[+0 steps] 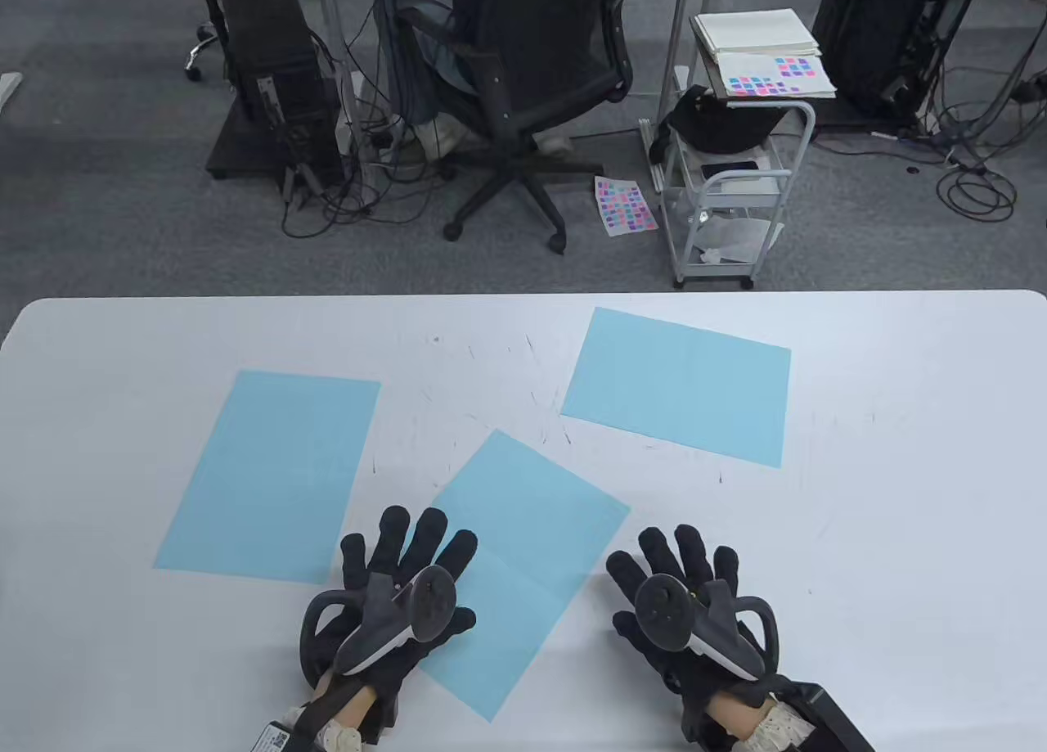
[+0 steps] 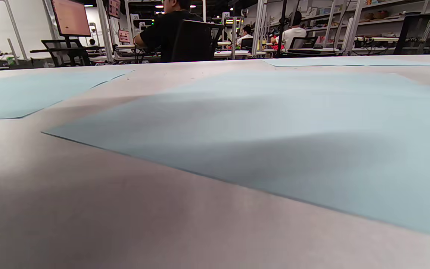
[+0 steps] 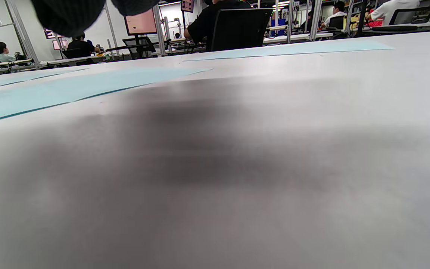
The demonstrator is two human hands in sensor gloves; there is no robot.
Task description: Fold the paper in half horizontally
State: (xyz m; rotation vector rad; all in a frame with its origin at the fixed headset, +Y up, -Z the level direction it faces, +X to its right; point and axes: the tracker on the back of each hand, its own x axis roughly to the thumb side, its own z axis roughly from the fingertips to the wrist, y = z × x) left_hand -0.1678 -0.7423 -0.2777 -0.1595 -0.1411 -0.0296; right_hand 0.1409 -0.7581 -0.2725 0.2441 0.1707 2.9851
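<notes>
Three light blue paper sheets lie flat on the white table [image 1: 900, 457]. The middle sheet [image 1: 532, 556] lies tilted near the front edge and shows a faint crease line across it. My left hand [image 1: 409, 572] lies flat, fingers spread, on that sheet's left part. My right hand [image 1: 683, 580] lies flat with fingers spread on the bare table just right of the sheet, holding nothing. The sheet fills the left wrist view [image 2: 274, 142]. In the right wrist view it shows at the left [image 3: 50, 93], with fingertips [image 3: 69, 15] at the top.
A second blue sheet [image 1: 270, 474] lies at the left and a third blue sheet [image 1: 679, 384] at the back right. Beyond the table's far edge stand an office chair [image 1: 523, 89] and a white cart [image 1: 736, 179].
</notes>
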